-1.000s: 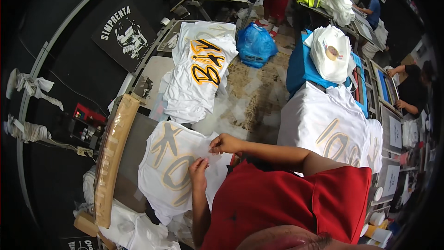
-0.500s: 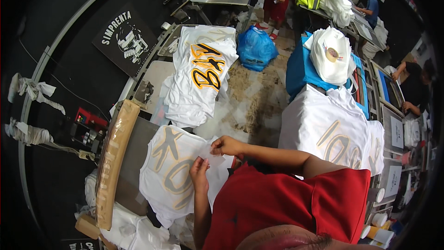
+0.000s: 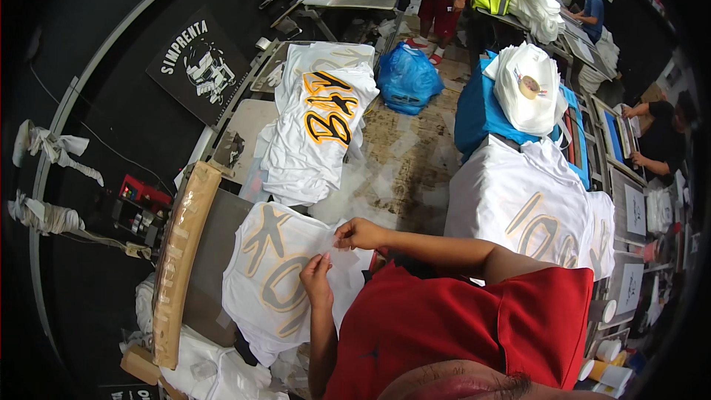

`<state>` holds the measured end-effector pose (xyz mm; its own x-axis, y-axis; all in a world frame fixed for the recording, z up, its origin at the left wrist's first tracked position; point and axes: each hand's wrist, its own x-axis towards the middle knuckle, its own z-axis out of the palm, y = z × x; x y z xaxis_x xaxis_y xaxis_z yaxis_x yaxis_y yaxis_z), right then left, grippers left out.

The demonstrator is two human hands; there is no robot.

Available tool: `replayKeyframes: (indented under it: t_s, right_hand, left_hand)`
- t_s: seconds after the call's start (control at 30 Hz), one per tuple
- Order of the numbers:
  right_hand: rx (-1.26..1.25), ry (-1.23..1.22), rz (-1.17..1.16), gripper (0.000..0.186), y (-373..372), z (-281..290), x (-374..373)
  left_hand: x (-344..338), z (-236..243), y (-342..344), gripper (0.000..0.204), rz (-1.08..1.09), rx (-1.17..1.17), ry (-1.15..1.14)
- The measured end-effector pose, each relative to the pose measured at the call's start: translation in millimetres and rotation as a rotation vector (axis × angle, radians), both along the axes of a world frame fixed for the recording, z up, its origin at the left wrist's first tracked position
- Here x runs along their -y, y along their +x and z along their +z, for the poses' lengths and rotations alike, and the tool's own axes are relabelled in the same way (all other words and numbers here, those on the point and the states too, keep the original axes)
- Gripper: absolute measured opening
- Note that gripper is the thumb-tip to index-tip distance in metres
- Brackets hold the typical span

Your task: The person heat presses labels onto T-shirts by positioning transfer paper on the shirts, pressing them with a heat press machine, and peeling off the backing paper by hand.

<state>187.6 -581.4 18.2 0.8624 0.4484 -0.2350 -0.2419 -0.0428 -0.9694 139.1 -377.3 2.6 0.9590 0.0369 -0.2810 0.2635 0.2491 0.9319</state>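
Observation:
Close together over a white shirt, both my hands are closed in a pinch. A thin translucent sheet stretches between them, hard to tell from the white cloth below. My left hand grips its near-left side with thumb and fingers. On the far side, my right hand pinches it with curled fingers. The shirt lies spread on a grey board, with faint grey and tan lettering showing on it. Part of its right side is hidden behind my arms and red top.
Beyond lies a white shirt with bold orange-and-black lettering. A long taped cardboard box borders the left. Lettered white shirts drape the right table, near a white cloth bundle. A blue plastic bag sits on the floor; other people work farther off.
Both hands have shifted slightly left, and the sheet between them shows less plainly. At the right, another person's arms have moved lower over a frame.

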Motion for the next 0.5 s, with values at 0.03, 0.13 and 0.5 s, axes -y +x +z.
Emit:
replayKeyframes:
  t_s: [0.03,0.13,0.5]
  right_hand:
    - [-0.011,-0.003,-0.016,0.014,-1.4,1.6,-1.7]
    - [-0.006,0.004,-0.029,0.014,-1.0,0.0,-2.2]
    - [0.019,-0.024,-0.019,0.011,-3.1,1.3,-2.0]
  left_hand:
    - [-1.5,-2.0,-0.2,0.016,-0.01,0.013,0.021]
    - [-2.5,-4.0,0.0,0.016,-0.012,0.031,0.053]
    - [1.8,3.7,2.5,0.019,0.003,0.079,0.116]
